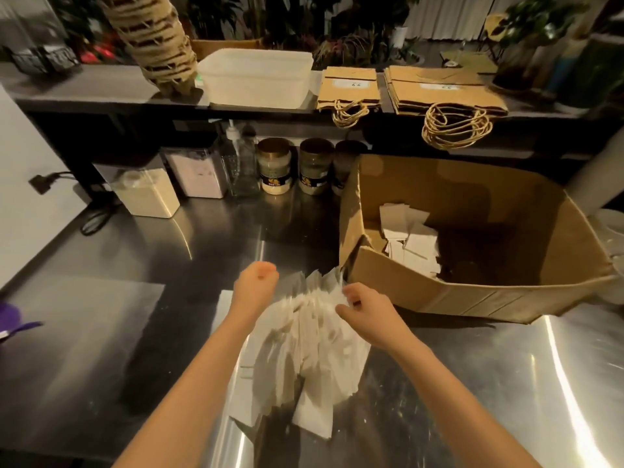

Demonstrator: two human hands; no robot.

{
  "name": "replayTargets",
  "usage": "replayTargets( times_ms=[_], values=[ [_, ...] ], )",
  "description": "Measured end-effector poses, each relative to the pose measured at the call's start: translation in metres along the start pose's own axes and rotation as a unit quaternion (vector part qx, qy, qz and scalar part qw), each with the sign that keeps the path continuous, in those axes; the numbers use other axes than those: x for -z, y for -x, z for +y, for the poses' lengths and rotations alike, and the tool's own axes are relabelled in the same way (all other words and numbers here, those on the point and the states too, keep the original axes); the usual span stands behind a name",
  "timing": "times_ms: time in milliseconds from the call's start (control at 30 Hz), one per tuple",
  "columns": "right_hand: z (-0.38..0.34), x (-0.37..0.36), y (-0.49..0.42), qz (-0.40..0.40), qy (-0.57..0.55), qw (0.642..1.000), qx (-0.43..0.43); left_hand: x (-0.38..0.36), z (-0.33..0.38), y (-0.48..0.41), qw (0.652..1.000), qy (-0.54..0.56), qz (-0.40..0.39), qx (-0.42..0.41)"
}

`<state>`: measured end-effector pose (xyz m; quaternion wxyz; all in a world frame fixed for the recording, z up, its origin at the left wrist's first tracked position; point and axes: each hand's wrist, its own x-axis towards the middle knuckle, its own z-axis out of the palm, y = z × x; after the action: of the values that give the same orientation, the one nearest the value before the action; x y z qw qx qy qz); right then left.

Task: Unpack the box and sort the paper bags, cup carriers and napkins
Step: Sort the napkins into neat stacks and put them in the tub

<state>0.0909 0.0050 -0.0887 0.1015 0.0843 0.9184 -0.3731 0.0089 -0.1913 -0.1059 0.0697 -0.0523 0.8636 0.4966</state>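
A fanned bundle of white napkins (304, 352) hangs between my hands over the steel counter, blurred. My left hand (256, 282) holds its far left edge, fingers curled behind it. My right hand (361, 305) pinches the top right edge. The open cardboard box (472, 292) stands to the right, and more white napkins (410, 238) lie inside it. Two stacks of brown paper bags with rope handles lie on the raised shelf: a smaller stack (349, 84) and a larger stack (442, 87). No cup carriers are in sight.
A white plastic tub (260, 77) sits on the shelf left of the bags. Under the shelf stand clear canisters (145, 190), a soap pump bottle (236, 160) and jars (275, 167). A purple thing (13, 319) lies at the counter's left edge.
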Motion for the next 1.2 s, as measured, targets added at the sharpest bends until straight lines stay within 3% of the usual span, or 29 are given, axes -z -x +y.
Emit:
replayTargets(
  times_ms=[167,333,533,733,967,1200],
  values=[
    [-0.033,0.061,0.007,0.029,-0.095,0.988,0.116,-0.003,0.082,0.009,0.988,0.116,0.015,-0.096],
    [-0.013,0.141,-0.002,0.076,-0.182,0.976,0.091,-0.035,0.153,0.007,0.979,0.129,-0.055,-0.149],
    [0.068,0.202,-0.057,0.102,-0.058,0.993,-0.029,-0.105,0.196,-0.022,0.979,0.047,-0.175,-0.098],
    [0.117,0.215,-0.114,0.043,0.070,0.991,-0.110,-0.170,0.224,-0.067,0.959,-0.090,-0.265,-0.030],
    [0.144,0.208,-0.177,-0.030,0.076,0.981,-0.176,-0.233,0.210,-0.134,0.946,-0.223,-0.230,0.049],
    [0.185,0.187,-0.223,-0.049,0.131,0.976,-0.165,-0.272,0.174,-0.177,0.949,-0.214,-0.202,0.110]
  ],
)
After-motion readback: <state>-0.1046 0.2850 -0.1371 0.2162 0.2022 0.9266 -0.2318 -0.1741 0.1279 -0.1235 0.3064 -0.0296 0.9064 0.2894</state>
